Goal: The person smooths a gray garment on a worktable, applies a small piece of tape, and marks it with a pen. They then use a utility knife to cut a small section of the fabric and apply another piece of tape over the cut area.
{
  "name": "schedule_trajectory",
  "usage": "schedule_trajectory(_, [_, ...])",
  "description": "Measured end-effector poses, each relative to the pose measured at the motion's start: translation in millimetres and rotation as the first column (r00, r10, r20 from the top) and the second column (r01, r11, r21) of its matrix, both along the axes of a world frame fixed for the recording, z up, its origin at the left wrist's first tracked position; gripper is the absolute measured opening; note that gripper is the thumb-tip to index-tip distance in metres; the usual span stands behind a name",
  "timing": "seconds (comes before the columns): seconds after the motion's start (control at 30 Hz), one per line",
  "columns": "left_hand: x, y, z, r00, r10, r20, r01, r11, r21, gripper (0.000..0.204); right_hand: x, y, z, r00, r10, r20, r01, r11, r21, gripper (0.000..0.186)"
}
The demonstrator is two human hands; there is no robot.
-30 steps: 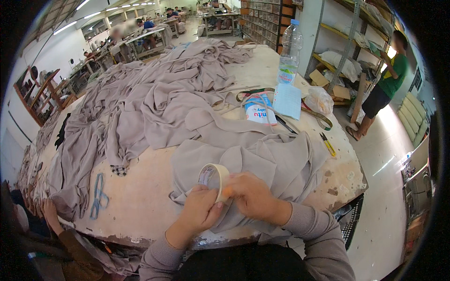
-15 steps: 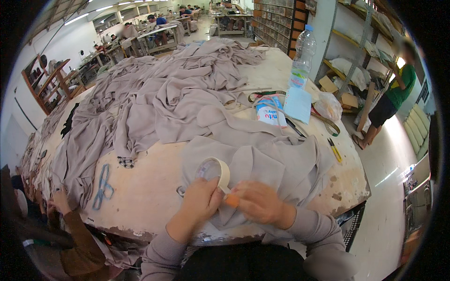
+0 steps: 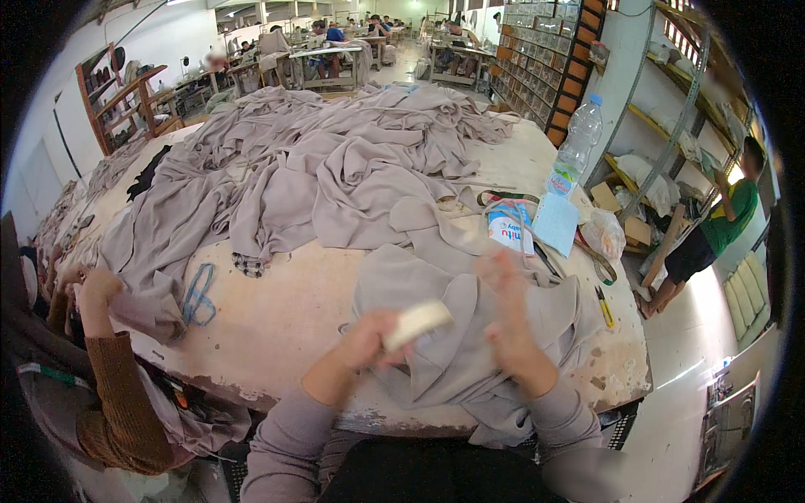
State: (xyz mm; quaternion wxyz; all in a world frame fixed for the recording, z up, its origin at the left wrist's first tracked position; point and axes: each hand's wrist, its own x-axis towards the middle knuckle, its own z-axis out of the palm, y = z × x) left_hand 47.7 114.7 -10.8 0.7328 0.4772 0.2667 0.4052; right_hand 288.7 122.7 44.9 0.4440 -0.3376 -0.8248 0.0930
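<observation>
My left hand point(image 3: 366, 342) grips a roll of cream masking tape point(image 3: 419, 324), blurred and tilted above the cloth. Raised to its right is my right hand point(image 3: 510, 323), with the thumb apart from the upward-pointing fingers. Motion smears those fingers, and a faint pale blur at their tips hides whether they hold anything. Beneath both hands lie flat, layered grey-mauve fabric pieces point(image 3: 419, 281) near the table's front edge. A large rumpled heap of the same fabric point(image 3: 335, 168) spreads behind them.
On the right of the worn table point(image 3: 277, 335) are a plastic bottle point(image 3: 579, 138), light-blue paper point(image 3: 555, 225), a blue-and-white packet point(image 3: 509, 228) and yellow-black snips point(image 3: 605, 307). A blue cord point(image 3: 198, 298) lies left. A co-worker's brown sleeve point(image 3: 117, 386) is close by; another person point(image 3: 734, 214) stands by shelves.
My right hand has moved up and away from the tape roll; the orange object beside its fingers is no longer visible. The roll has turned in my left hand. The whole view has shifted.
</observation>
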Motion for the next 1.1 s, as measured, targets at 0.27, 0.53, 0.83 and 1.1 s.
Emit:
schedule_trajectory(0.27, [17,4,0,0.750,0.651,-0.116,-0.335,0.526,0.782,0.024,45,49,-22,0.915,-0.201,0.350,0.195,0.979,0.054,0.028])
schedule_trajectory(0.53, [13,-3,5,0.398,0.557,-0.729,0.148,0.745,0.650,0.025,130,139,-54,0.476,-0.745,0.467,0.731,0.630,0.261,0.040])
schedule_trajectory(0.83, [31,-4,-17,0.348,0.654,-0.672,0.193,0.651,0.734,0.023,33,19,-18,0.770,-0.095,-0.630,-0.271,0.846,-0.459,0.040])
schedule_trajectory(1.1, [32,-2,-15,0.846,0.395,-0.358,-0.277,0.900,0.337,0.024,-26,-17,-54,0.566,-0.131,-0.814,-0.667,0.508,-0.546,0.049])
